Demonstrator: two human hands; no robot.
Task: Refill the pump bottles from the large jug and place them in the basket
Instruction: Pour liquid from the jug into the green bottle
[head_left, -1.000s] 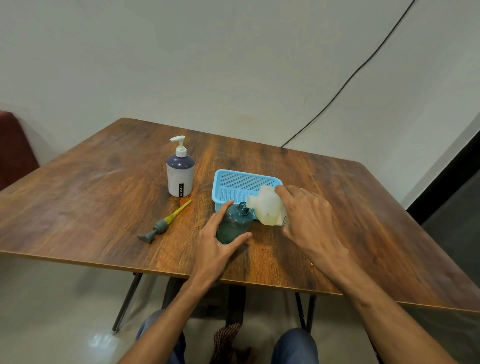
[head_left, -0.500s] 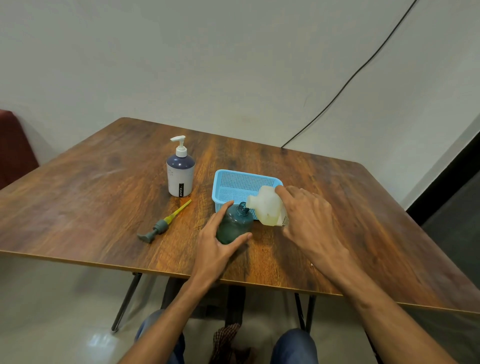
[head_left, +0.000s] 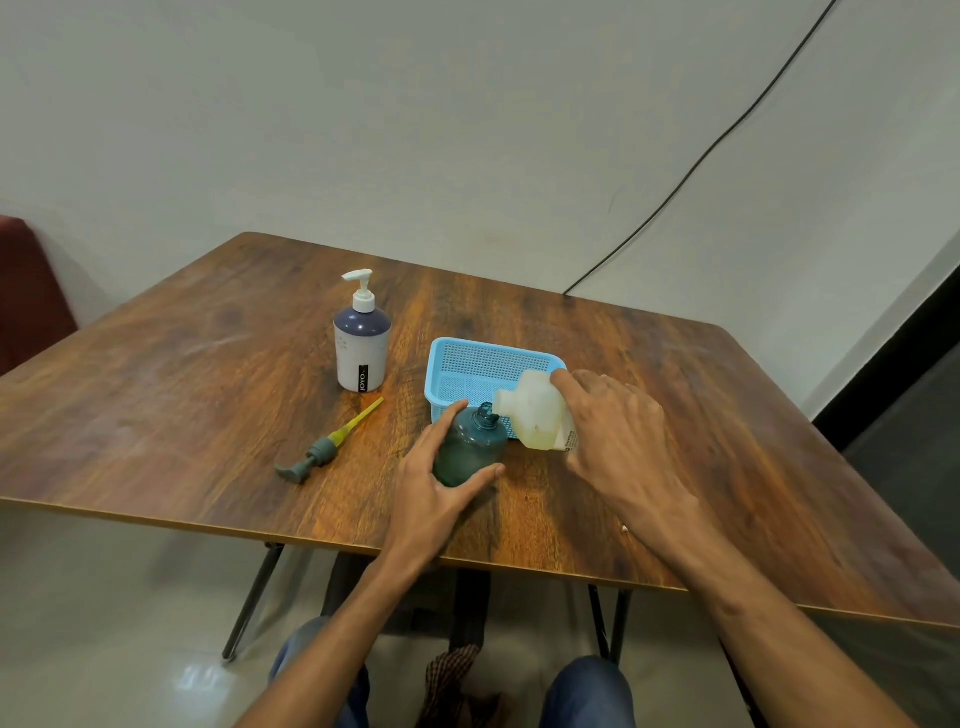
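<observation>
Matt wood-grain table, perforated plastic basket, translucent plastic jug, glossy floor.

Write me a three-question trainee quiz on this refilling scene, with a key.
1. True or false: the white pump bottle stands inside the blue basket.
2. Which hand holds the tilted jug at the mouth of the green bottle? A. left B. right C. neither
3. Fill in: the green bottle's removed ___ lies on the table, to its left.

Key
1. False: it stands on the table, left of the basket.
2. B: the right hand tips the jug, while the left hand grips the green bottle.
3. pump
</observation>
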